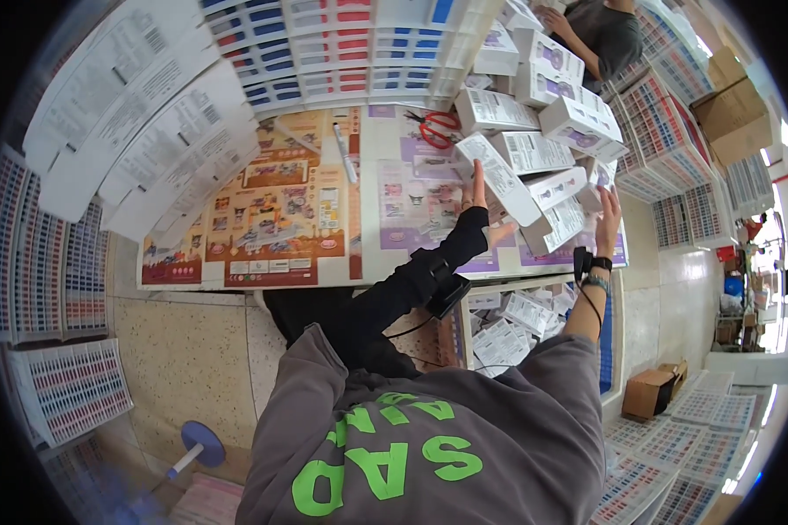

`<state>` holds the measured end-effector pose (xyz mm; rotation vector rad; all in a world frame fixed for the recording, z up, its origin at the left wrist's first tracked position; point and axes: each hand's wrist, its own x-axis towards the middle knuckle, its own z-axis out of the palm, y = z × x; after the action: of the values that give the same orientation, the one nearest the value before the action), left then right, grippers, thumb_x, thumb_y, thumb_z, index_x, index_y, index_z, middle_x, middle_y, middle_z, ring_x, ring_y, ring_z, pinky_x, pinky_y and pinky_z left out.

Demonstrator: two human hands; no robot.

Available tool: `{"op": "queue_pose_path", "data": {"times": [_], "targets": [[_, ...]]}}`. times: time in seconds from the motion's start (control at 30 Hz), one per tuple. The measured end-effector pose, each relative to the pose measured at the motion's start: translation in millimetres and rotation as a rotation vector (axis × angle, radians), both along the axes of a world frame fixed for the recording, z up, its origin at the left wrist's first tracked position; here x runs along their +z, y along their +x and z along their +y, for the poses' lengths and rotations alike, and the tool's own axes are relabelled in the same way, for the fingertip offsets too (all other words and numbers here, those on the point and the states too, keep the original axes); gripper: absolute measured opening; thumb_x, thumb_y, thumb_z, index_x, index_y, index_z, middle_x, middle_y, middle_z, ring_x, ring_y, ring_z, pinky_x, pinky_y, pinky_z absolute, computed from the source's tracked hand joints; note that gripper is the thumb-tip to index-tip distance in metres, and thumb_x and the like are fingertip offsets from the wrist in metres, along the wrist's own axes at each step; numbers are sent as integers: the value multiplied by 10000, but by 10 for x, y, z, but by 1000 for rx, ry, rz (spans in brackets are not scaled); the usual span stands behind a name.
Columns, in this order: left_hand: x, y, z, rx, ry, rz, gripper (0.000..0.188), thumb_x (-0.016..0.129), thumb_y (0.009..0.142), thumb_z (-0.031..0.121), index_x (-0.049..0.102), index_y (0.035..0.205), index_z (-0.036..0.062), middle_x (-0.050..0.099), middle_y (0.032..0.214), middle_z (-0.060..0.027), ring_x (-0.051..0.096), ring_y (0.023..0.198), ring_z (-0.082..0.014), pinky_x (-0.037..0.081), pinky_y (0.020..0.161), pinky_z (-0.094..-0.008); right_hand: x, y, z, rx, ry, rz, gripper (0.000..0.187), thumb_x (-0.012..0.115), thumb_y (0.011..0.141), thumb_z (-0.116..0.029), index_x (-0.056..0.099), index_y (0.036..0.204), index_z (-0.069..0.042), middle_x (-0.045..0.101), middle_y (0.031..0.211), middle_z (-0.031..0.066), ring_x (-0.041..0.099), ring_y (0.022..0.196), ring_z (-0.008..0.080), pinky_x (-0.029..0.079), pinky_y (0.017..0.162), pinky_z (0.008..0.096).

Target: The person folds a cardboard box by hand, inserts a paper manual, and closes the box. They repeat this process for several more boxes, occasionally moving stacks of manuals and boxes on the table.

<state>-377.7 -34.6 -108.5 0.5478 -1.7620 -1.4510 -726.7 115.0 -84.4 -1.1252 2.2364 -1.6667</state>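
My left hand [480, 214], in a black sleeve, has its fingers stretched out and its thumb apart. It lies against the near left side of a long white box [497, 179] that is tilted on the table. My right hand [608, 226] is at the right side of the pile, fingers extended beside a small white box [593, 199]. Between my hands are a white box with a purple picture [559, 186] and another printed white box [559, 224]. Whether my right fingertips press on a box is hard to tell.
Red-handled scissors [439, 129] and a white marker [345, 153] lie on the table's printed sheets [271, 219]. More white boxes [547, 70] are heaped at the back right, near another person [600, 39]. Below the table edge, a crate holds small white boxes [508, 337]. Colour-filled racks [324, 52] stand behind.
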Motion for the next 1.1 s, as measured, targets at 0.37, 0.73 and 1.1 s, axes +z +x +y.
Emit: {"op": "queue_pose_path", "data": {"times": [0.37,0.73,1.1], "targets": [[280,1084,-19,-55,-86,41,1189,771,699,199,-94,1510,116,163,1536,-255,287,1359,-421,327,1072,-451,246,1957,-10,-103,177,531,515,666,876,-259,516,1343,-102,363,1460,211,279,1396,301,186,1135,424],[458,3569,-387,170,108,-285,574,640,885,245,422,1409,161,446,1388,-149,538,1155,-272,476,906,-383,379,3959,-1987,549,300,614,355,696,799,-348,682,809,6,668,814,195,663,811,340,529,684,401],[261,3846,-821,63,-99,-378,443,568,936,223,487,1364,139,514,1333,-113,568,1113,-214,479,901,-356,-270,3881,-3294,328,441,670,315,685,765,-278,646,860,20,666,830,227,654,834,380,521,700,460]]}}
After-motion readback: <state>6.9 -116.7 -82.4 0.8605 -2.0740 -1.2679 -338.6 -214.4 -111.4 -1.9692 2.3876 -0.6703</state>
